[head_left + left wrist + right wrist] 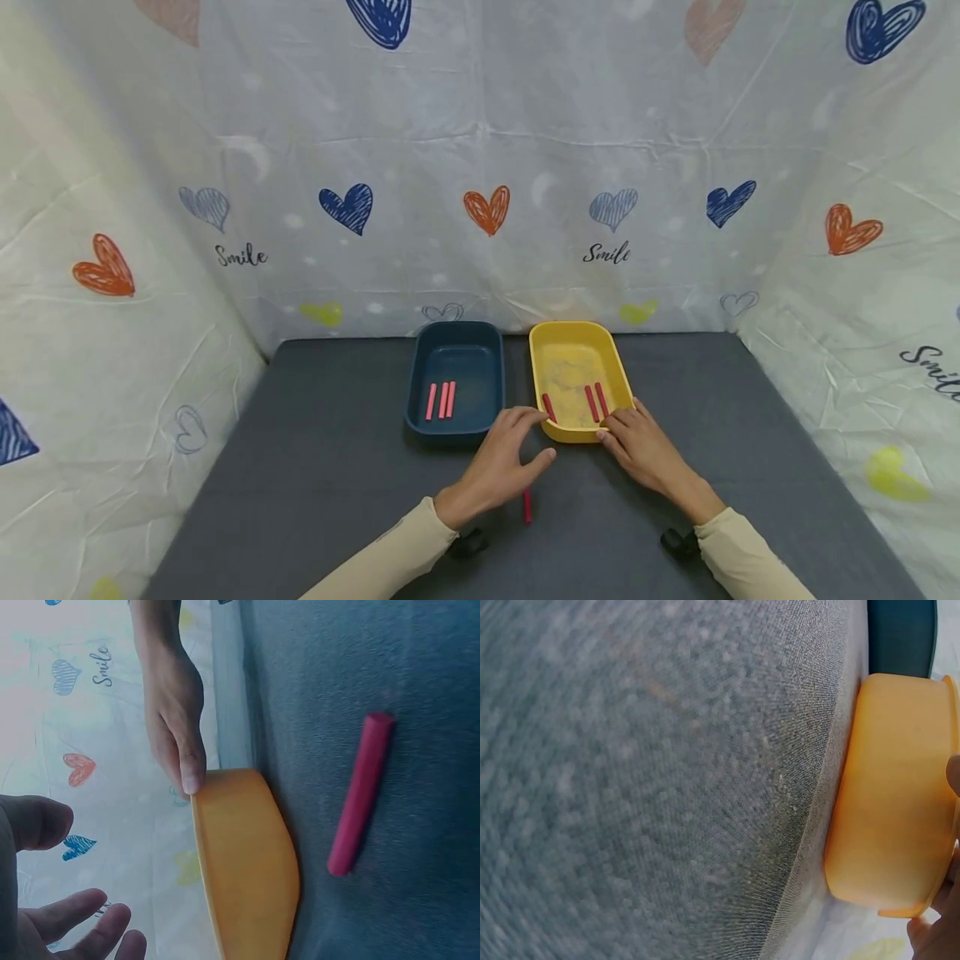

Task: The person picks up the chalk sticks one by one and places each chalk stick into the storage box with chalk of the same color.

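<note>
My left hand [501,467] hovers at the near left corner of a yellow tray [576,435], thumb and fingers spread apart; the left wrist view shows nothing between them. My right hand [647,447] grips the tray's near right corner, thumb outside the rim and fingertips over it. Inside this tray lie three dark red sticks [592,403], one by its left wall near my left fingertips. Another red stick [361,795] rests on the table below my left hand, partly hidden by it in the head view.
A dark blue tray [455,432] stands left of the yellow one, with three pink sticks [447,400] in it. Both trays sit near the back edge of the dark grey table [322,467]. Behind hangs a white curtain [420,275] printed with hearts.
</note>
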`<state>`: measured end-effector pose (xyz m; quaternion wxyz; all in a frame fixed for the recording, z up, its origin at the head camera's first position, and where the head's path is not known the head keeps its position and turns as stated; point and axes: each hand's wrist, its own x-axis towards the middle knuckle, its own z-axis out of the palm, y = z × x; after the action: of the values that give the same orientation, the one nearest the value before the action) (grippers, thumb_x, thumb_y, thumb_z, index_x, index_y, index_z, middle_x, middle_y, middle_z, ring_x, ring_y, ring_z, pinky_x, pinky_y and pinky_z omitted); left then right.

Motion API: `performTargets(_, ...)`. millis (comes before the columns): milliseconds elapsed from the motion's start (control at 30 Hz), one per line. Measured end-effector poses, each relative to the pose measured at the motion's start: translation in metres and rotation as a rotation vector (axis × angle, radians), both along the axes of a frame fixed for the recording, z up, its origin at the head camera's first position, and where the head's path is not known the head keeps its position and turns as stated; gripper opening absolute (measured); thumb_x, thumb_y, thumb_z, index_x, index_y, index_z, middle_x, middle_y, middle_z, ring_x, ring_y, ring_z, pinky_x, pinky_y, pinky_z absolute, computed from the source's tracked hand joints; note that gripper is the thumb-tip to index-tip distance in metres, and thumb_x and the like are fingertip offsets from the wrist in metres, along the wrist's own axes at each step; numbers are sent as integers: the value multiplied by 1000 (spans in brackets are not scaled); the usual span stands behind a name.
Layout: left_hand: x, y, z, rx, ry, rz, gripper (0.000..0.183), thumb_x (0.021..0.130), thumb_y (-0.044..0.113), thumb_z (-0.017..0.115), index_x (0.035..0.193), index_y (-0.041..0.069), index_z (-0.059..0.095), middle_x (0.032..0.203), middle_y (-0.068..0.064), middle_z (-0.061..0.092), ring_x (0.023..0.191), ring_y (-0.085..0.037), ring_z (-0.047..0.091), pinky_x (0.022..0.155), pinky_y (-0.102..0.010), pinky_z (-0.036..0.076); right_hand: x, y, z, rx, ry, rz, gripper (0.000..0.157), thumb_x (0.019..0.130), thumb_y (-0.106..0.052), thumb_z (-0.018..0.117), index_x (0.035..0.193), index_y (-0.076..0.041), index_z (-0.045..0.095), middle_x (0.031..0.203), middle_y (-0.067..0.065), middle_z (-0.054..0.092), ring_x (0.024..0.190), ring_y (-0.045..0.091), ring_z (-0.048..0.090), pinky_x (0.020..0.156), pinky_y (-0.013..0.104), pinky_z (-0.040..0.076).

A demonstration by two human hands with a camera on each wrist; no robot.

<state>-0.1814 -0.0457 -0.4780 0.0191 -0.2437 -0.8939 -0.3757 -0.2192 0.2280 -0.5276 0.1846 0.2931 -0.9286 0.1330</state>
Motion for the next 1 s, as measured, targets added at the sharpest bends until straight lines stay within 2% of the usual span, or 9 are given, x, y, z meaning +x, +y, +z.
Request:
performTargets(233, 11, -12, -11, -8, -2, 12, 55, 92, 39, 66, 140, 17, 50, 140, 0, 51, 128, -19, 45, 107, -49, 44, 3, 1, -5, -8, -15, 4, 11, 97, -25, 61, 94, -15, 65, 98, 4, 65, 103, 25, 62, 111, 62, 32)
performTargets(367, 14, -18, -15, -14, -53, 21, 61, 89, 39, 70, 142, 18, 48, 141, -1, 49, 130, -20, 44, 108, -49, 44, 2, 1, -3, -9, -17, 9, 11, 97, -24, 61, 95, -15, 65, 99, 5, 66, 104, 26, 62, 112, 62, 32)
performTargets(533, 18, -26, -20, -37, -132, 30, 77, 82, 41, 78, 146, 16, 43, 143, -2, 48, 132, -23, 42, 111, -53, 38, 0, 1, 0, -5, -30, 4, 13, 98, -25, 60, 97, -14, 66, 101, 6, 67, 106, 26, 62, 113, 61, 31)
performTargets(767, 21, -35, -31, -77, -186, 30, 91, 71, 43, 86, 146, 14, 44, 143, -5, 47, 130, -27, 41, 108, -57, 31, 0, 1, 1, -2, -43, -1, 15, 99, -26, 59, 99, -13, 67, 101, 6, 67, 107, 26, 62, 113, 62, 31)
performTargets(1000, 23, -34, -42, -141, -226, 14, 94, 67, 48, 88, 143, 13, 46, 141, -7, 49, 130, -31, 40, 106, -60, 31, 0, 1, 2, -1, -39, -6, 15, 98, -25, 59, 98, -13, 67, 101, 7, 67, 107, 27, 62, 113, 62, 31)
